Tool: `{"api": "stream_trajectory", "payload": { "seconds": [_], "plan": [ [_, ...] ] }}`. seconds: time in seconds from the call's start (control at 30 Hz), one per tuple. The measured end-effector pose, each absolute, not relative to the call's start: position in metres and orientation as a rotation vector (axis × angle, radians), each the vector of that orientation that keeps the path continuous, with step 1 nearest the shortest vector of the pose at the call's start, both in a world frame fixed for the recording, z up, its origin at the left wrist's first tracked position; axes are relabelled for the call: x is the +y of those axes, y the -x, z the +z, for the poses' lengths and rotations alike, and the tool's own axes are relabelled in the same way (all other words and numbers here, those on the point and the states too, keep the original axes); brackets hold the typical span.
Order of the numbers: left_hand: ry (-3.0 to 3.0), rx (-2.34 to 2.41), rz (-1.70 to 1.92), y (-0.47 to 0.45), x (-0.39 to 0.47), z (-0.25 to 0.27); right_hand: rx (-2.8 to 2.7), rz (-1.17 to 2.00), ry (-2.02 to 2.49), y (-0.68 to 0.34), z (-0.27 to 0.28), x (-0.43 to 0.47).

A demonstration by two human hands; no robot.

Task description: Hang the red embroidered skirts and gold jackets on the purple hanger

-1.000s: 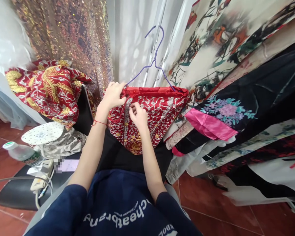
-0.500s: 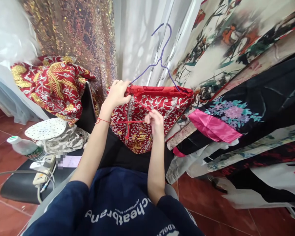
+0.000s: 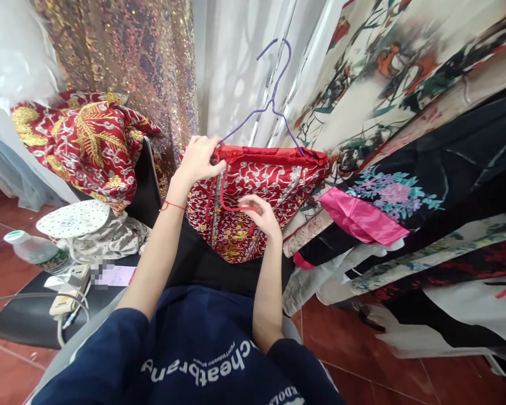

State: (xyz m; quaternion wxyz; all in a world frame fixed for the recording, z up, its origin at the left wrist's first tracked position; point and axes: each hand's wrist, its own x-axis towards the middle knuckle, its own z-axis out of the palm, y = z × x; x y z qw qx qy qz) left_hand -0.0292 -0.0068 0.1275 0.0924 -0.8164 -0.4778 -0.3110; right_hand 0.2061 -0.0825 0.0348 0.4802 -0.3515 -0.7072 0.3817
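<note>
A red embroidered garment (image 3: 261, 174) with silver and gold patterns hangs in front of me on a purple hanger (image 3: 272, 101). My left hand (image 3: 199, 160) is closed on its upper left corner, beside the hanger's left end. A thin red cord (image 3: 231, 209) drops from near my left thumb and bends across the garment. Its other stretch runs to my right hand (image 3: 262, 216), which pinches it between thumb and fingers in front of the garment. The garment's lower end rests over the dark fabric on my lap.
Another red and gold embroidered piece (image 3: 96, 140) is draped over a chair back at left. Below it are a polka-dot bag (image 3: 78, 219), a bottle (image 3: 34, 250) and a power strip (image 3: 69, 289). Several garments hang at right, one with a pink satin band (image 3: 362, 216).
My right hand has loosened from a tight fist to a more open pinch, and the cord, earlier stretched fairly straight, now hangs in a slack curve. My left hand keeps its place on the garment.
</note>
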Motion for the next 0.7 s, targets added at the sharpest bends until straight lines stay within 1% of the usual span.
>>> {"api": "stream_trajectory", "payload": {
  "seconds": [0.17,0.27,0.43,0.6,0.7],
  "plan": [
    [2.376,-1.439,-0.95,0.027,-0.006,0.13,-1.846,0.959,0.598,-0.173,0.061,-0.06],
    [2.36,-1.494,-0.906,0.025,-0.004,0.134,-1.703,0.916,0.594,-0.159,0.067,-0.045],
    [2.331,-1.519,-0.855,0.021,-0.006,0.14,-1.466,0.75,0.831,-0.137,0.068,-0.031],
    [2.305,-1.526,-0.893,0.018,-0.009,0.142,-1.486,0.465,1.116,-0.115,0.082,-0.033],
    [2.3,-1.52,-0.901,0.018,-0.009,0.141,-1.519,0.377,1.245,-0.101,0.092,-0.04]
  ]
}}
